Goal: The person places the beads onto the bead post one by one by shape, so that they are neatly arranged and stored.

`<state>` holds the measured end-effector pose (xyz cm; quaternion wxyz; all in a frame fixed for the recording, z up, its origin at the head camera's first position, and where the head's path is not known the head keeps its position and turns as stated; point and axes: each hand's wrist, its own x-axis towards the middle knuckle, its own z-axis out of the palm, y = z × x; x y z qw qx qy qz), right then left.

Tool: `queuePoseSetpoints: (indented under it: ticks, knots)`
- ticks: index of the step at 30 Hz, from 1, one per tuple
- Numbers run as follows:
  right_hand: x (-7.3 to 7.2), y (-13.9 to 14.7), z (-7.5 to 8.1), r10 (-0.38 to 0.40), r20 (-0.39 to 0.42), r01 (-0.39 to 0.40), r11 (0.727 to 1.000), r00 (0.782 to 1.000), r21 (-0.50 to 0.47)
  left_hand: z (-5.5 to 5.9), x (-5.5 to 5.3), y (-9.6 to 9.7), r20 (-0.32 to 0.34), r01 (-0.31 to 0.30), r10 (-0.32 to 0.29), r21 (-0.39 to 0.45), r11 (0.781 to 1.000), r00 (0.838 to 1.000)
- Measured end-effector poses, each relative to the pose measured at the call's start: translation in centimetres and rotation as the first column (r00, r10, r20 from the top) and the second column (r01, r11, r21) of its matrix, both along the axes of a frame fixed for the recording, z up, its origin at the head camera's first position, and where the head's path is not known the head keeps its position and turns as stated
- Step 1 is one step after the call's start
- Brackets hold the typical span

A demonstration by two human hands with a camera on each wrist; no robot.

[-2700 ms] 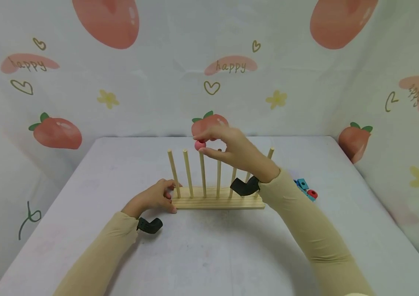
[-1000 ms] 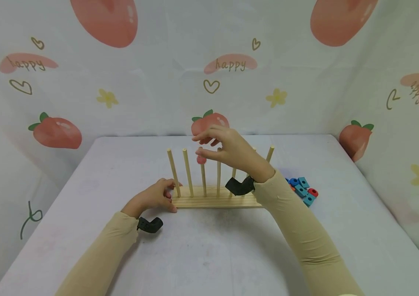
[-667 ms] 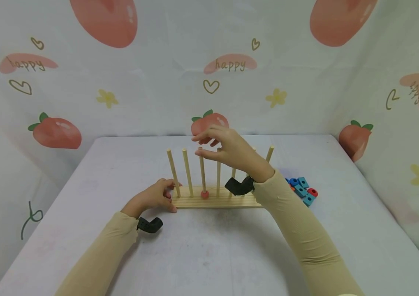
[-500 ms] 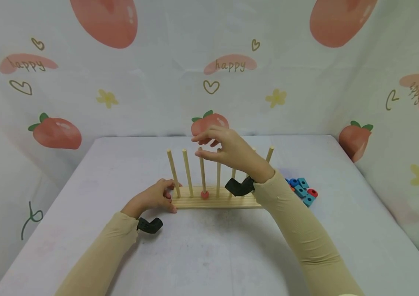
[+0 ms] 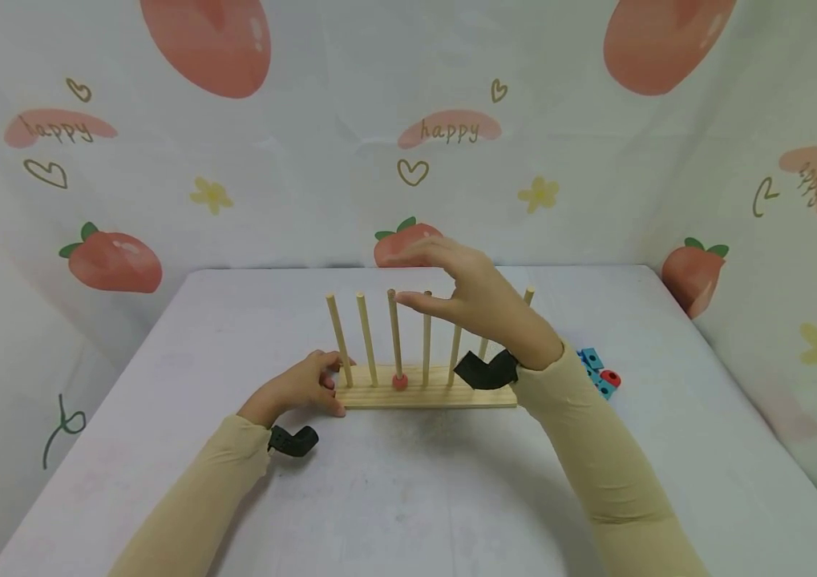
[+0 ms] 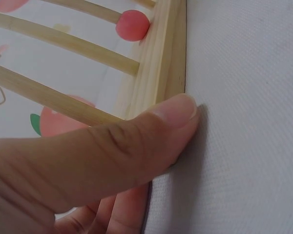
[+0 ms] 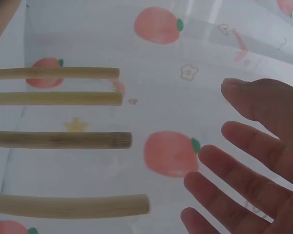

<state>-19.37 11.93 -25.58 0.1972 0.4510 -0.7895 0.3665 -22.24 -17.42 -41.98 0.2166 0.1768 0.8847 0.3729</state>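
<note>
A wooden peg rack [image 5: 451, 396] with a row of several upright dowels stands on the table in the head view. At the foot of its third dowel from the left sits a round pinkish-red bead [image 5: 399, 383], threaded on; the left wrist view shows this bead [image 6: 133, 25] against the base. My left hand [image 5: 300, 383] grips the rack's left end, thumb [image 6: 136, 141] over the front edge, other fingers behind. Beside the third dowel's top, my right hand [image 5: 483, 292] is raised and holds nothing; in the right wrist view its fingers [image 7: 244, 170] are spread apart from the dowels.
Blue blocks [image 5: 591, 358] and a red ring [image 5: 611, 377] lie to the right of the rack, partly hidden by my right sleeve [image 5: 596, 449]. Behind the white table [image 5: 408, 497] hangs a fruit-print cloth [image 5: 336, 192].
My right hand released the bead at the third dowel's top, and it slid down to the base. Since then that hand has shifted slightly right, its fingers opening wider. My left hand stayed put.
</note>
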Motion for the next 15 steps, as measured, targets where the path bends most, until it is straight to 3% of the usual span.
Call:
queuePoseSetpoints:
  ticks: [7, 15]
  knots:
    - [2.3, 1.7, 1.1, -0.037, -0.114, 0.028, 0.996, 0.993, -0.079, 0.0, 0.1, 0.0, 0.001, -0.003, 0.003, -0.009, 1.000, 1.000]
    - [4.7, 4.1, 1.2, -0.137, -0.222, 0.101, 0.981, 0.965, -0.166, 0.1, 0.2, 0.0, 0.013, -0.008, 0.008, 0.007, 1.000, 1.000]
